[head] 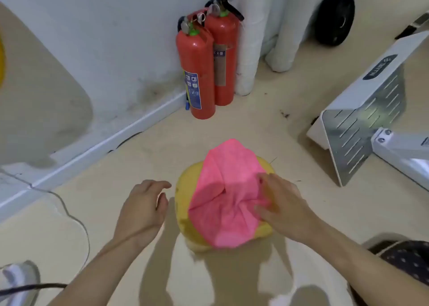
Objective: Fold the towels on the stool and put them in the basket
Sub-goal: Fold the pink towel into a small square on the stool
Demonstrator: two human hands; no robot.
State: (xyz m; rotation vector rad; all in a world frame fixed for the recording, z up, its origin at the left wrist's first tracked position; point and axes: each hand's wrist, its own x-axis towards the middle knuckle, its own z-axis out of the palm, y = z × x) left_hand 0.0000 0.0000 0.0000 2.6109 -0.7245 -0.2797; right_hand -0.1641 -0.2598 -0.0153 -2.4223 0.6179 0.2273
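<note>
Left hand, lower centre-left: fingers loosely curled, holding nothing. It is just beside the yellow stool, not touching it.

Pink towel, lower centre: lies crumpled over the stool top, creases running toward its right edge.

Right hand: thumb and fingers rest on that right edge. Whether they pinch the cloth or only press it cannot be told.

Upper centre: two red fire extinguishers stand upright against the wall.

Right edge: white slotted metal stand on the floor.
</note>
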